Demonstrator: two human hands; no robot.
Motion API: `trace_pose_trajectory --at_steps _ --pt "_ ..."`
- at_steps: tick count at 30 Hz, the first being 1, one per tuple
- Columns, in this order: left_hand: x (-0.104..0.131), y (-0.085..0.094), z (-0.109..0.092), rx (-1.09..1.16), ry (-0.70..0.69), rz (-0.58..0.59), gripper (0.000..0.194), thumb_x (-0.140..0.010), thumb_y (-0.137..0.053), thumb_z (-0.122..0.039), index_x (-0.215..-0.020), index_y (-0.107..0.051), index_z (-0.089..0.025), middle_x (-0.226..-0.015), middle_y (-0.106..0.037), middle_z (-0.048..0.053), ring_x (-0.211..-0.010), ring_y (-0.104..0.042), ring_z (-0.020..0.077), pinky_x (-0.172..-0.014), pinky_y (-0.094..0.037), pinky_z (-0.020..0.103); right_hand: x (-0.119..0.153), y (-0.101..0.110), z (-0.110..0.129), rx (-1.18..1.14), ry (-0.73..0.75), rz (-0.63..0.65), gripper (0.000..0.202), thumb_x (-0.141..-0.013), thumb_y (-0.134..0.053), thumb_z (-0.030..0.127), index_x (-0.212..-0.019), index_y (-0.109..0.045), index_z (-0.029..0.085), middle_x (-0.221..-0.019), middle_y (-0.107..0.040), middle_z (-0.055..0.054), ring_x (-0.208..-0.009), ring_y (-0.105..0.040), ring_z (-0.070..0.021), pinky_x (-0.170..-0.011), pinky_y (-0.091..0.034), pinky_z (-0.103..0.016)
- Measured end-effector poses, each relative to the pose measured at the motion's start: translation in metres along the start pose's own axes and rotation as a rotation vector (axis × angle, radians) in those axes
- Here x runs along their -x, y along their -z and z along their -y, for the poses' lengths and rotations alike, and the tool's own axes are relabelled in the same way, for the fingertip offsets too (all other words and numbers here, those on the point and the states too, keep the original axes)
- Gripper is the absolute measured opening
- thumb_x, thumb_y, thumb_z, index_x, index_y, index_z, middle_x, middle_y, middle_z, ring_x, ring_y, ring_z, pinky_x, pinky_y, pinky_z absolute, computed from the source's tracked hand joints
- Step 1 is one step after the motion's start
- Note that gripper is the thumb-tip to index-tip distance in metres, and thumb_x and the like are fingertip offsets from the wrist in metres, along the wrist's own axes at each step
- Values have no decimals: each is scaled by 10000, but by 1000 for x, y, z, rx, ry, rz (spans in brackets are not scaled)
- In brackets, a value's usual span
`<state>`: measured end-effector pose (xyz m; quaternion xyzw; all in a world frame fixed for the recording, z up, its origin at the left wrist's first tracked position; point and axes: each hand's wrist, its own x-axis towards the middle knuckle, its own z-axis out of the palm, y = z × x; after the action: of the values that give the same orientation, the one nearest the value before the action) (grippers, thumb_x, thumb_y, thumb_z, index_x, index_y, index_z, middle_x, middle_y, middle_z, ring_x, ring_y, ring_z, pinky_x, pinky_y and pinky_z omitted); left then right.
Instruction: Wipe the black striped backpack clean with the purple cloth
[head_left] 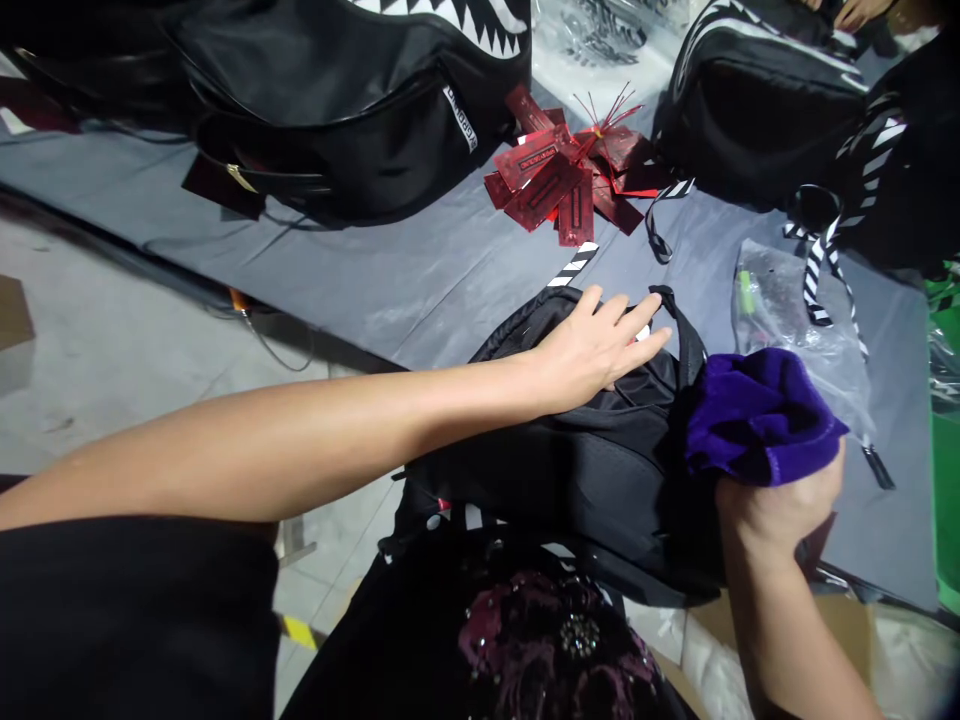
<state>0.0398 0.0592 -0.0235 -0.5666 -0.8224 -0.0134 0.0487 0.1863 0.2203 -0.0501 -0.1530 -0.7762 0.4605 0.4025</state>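
Note:
A black backpack lies at the table's near edge, against my body. Over its top lies my left hand, fingers spread and holding nothing. At the bag's right side my right hand is closed around a bunched purple cloth. The cloth covers most of that hand's fingers. A striped black-and-white strap sticks out beyond the bag's far side.
A bundle of red tags lies on the grey table past the backpack. Larger black bags stand at back left and back right. A clear plastic bag lies at right. Another person's hand shows at top right.

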Motion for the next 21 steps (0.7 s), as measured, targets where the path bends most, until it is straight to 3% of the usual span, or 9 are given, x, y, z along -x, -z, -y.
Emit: trace_pose_trajectory --at_steps 3,4,8,10,15,21 --pt "0 -5 1 46 23 -49 813 -818 -626 -244 -1511 -207 -174 -1573 -210 181 -1397 -280 377 -1065 -287 543 -4 -9 2 35 77 -65 264 -880 -576 219 -1136 -633 247 -1072 -676 -61 -969 -663 -255 -898 -524 -446" --pt "0 -6 1 56 45 -66 817 -827 -599 -235 -1520 -173 -170 -1578 -201 170 -1419 -238 378 -1079 -261 564 -7 -14 3 72 168 55 251 -886 -554 202 -1121 -636 240 -1015 -680 -54 -916 -662 -235 -853 -534 -408" --pt "0 -2 2 78 183 -95 768 -847 -502 -183 -1530 -154 -224 -1575 -232 132 -1428 -201 393 -1080 -199 637 -19 -26 5 253 658 886 286 -919 -450 194 -1167 -592 181 -908 -673 -76 -800 -620 -215 -724 -531 -352" --pt "0 5 3 103 202 -74 813 -813 -542 -174 -1530 -163 -223 -1560 -258 149 -1411 -221 424 -1053 -241 637 -21 -23 4 340 740 1066 265 -920 -470 206 -1160 -570 159 -920 -671 -92 -840 -610 -224 -741 -526 -356" --pt "1 16 8 140 215 20 798 -816 -581 -222 -1518 -201 -205 -1514 -320 177 -1304 -376 424 -978 -356 525 -21 -10 1 429 842 1043 273 -894 -534 191 -1163 -538 140 -991 -673 -107 -959 -594 -227 -791 -503 -348" --pt "-1 3 14 178 216 -29 728 -845 -522 -193 -1512 -230 -189 -1403 -459 160 -1164 -475 353 -969 -332 484 -37 -34 11 546 923 1187 276 -914 -480 263 -1143 -584 149 -1054 -681 -107 -1098 -517 -275 -869 -444 -390"
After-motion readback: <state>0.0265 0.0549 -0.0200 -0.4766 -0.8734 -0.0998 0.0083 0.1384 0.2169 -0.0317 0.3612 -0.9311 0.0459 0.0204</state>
